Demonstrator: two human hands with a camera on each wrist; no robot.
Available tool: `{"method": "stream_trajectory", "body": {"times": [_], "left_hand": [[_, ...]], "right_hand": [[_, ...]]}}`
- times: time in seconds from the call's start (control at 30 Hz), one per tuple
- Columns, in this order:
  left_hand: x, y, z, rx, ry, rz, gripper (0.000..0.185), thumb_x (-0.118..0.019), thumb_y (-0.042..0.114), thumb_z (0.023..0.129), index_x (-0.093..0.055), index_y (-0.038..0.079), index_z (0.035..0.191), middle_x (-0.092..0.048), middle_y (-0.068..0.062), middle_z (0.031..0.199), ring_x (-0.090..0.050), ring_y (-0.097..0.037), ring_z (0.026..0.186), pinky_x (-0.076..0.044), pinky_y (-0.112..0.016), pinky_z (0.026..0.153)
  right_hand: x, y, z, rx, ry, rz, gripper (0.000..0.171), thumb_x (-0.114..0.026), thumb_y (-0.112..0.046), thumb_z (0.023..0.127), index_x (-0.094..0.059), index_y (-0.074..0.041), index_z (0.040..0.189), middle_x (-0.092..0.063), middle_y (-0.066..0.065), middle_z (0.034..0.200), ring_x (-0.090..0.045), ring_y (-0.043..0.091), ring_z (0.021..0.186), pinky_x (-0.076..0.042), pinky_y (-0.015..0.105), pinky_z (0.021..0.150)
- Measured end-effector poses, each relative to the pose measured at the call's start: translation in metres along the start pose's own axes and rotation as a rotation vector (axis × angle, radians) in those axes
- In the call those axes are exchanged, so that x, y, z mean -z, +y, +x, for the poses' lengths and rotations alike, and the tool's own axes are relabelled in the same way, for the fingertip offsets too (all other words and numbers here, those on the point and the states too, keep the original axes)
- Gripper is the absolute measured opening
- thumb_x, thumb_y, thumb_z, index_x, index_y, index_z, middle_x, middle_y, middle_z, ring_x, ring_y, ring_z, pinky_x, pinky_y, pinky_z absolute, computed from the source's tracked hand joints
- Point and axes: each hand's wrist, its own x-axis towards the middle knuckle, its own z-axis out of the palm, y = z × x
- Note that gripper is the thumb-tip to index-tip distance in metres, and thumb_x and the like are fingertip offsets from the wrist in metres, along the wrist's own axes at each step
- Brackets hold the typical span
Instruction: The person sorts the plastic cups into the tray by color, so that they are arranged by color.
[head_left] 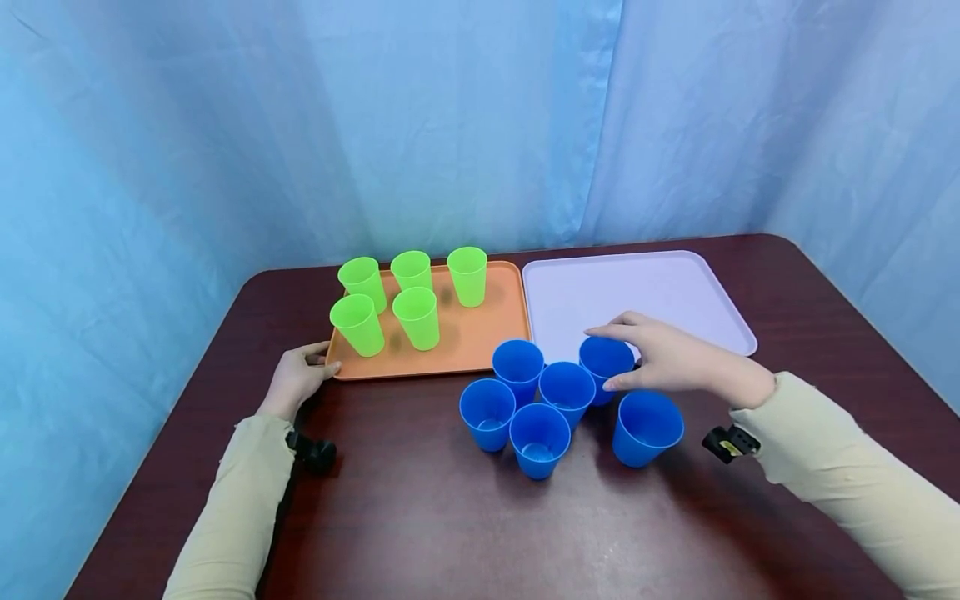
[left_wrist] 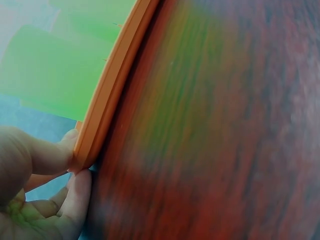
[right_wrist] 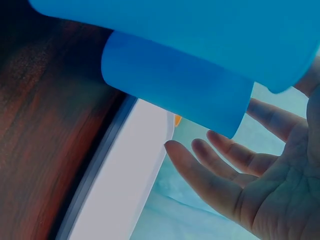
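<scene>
My left hand (head_left: pixel 296 379) pinches the near left corner of an orange tray (head_left: pixel 483 337), thumb on top and fingers below the rim in the left wrist view. On that tray several green cups (head_left: pixel 418 325) stand upright. My right hand (head_left: pixel 667 357) reaches over the table with thumb and fingers spread about the rim of a blue cup (head_left: pixel 602 358). In the right wrist view, this blue cup (right_wrist: pixel 175 82) is beside the loosely bent fingers (right_wrist: pixel 200 172). A nearer blue cup (head_left: pixel 647 427) stands just below the right hand and hides part of that view.
More upright blue cups (head_left: pixel 540 437) cluster at the table's middle, in front of the trays. A pale lilac tray (head_left: pixel 622 287) lies right of the orange one, bearing nothing. Behind the dark wooden table (head_left: pixel 420 517) hangs a light blue curtain (head_left: pixel 465 125).
</scene>
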Motion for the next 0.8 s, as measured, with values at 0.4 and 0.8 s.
{"method": "stream_trajectory", "body": {"times": [0.4, 0.8], "left_hand": [[-0.0001, -0.0032, -0.0008, 0.012, 0.003, -0.017, 0.053, -0.059, 0.013, 0.094, -0.041, 0.0, 0.142, -0.052, -0.025, 0.122, -0.052, -0.034, 0.109, -0.046, -0.034, 0.083], [0.0001, -0.0023, 0.0001, -0.002, 0.015, -0.016, 0.053, -0.06, 0.014, 0.093, -0.043, -0.001, 0.141, -0.052, -0.025, 0.12, -0.056, -0.033, 0.108, -0.046, -0.027, 0.076]], "right_hand": [[-0.0052, 0.002, 0.0017, 0.004, -0.005, 0.006, 0.065, -0.074, -0.03, 0.081, -0.051, -0.004, 0.135, -0.056, 0.02, 0.122, -0.059, 0.033, 0.103, -0.056, 0.038, 0.072], [-0.0011, 0.0, 0.0024, -0.003, 0.013, 0.0, 0.058, -0.073, -0.018, 0.079, -0.054, -0.004, 0.133, -0.057, 0.019, 0.121, -0.057, 0.035, 0.106, -0.053, 0.049, 0.079]]}}
